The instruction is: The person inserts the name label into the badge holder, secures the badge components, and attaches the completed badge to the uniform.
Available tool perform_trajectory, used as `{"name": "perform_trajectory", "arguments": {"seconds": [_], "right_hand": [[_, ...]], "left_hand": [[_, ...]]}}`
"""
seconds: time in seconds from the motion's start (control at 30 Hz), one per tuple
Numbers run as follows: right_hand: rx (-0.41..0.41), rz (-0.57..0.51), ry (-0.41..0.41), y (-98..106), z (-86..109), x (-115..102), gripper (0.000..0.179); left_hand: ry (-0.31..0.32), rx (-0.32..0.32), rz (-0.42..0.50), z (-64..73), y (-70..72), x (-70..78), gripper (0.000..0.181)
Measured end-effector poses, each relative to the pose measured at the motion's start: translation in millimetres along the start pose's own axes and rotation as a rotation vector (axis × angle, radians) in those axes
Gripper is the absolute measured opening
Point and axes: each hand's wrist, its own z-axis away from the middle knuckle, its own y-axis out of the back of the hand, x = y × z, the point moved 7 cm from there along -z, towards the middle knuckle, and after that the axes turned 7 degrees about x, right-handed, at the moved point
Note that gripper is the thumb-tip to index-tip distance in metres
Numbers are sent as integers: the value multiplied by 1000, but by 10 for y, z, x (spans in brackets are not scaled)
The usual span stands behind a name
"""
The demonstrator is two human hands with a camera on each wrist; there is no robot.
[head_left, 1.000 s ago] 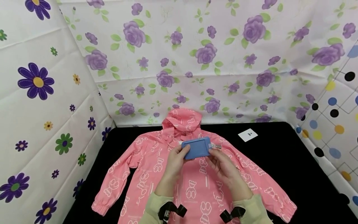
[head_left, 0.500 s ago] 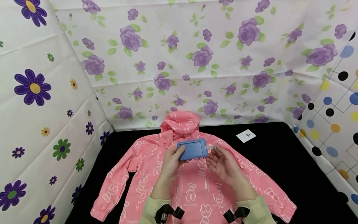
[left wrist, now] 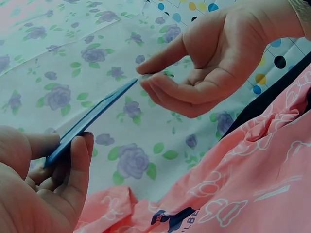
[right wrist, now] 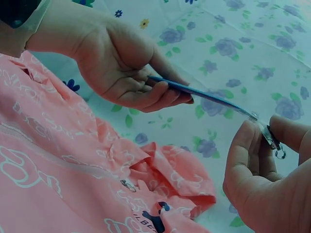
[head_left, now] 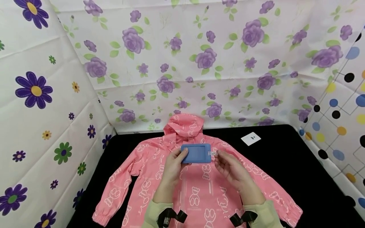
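Note:
Held up over the pink jacket [head_left: 195, 186] is a blue badge holder [head_left: 196, 153], its framed face toward the head camera. My left hand [head_left: 173, 163] pinches its left end between thumb and fingers. From the right end extends a clear strap with a metal clip [right wrist: 272, 138]. My right hand [head_left: 231, 166] has thumb and fingertips on this clip, as the right wrist view shows best. Edge-on in the left wrist view, the badge holder [left wrist: 92, 119] looks thin and slants up toward the right hand [left wrist: 209, 63].
The hooded jacket lies spread face up on a black table [head_left: 302, 164], sleeves out to both sides. A white card [head_left: 251, 138] with a small dark mark lies at the back right. Flower-patterned cloth [head_left: 182, 63] stands behind, with more printed cloth at both sides.
The right fingers have gone from beside the badge holder's right end to pinching its clip. The holder has turned more level, and the head view has shifted slightly.

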Motion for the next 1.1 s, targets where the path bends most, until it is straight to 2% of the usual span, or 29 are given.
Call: {"name": "perform_trajectory", "arguments": {"seconds": [0.13,0.3,0.43,0.63,0.83,1.1], "right_hand": [[-4,18,5,21,18,-45,19],[35,41,11,71,38,-56,17],[7,27,12,70,65,-83,18],[-67,-50,-4,52,82,-151,23],[-106,-109,-17,28,97,-171,28],[-109,-185,22,-37,118,-170,27]], "left_hand": [[-15,10,-2,-2,10,19,35],[-25,14,-15,-9,22,6,34],[-36,19,-36,-22,30,-18,37],[-82,-10,-63,-32,-29,-2,43],[-55,-17,-38,-46,-49,-27,43],[-42,-18,4,-62,14,-36,45]]}}
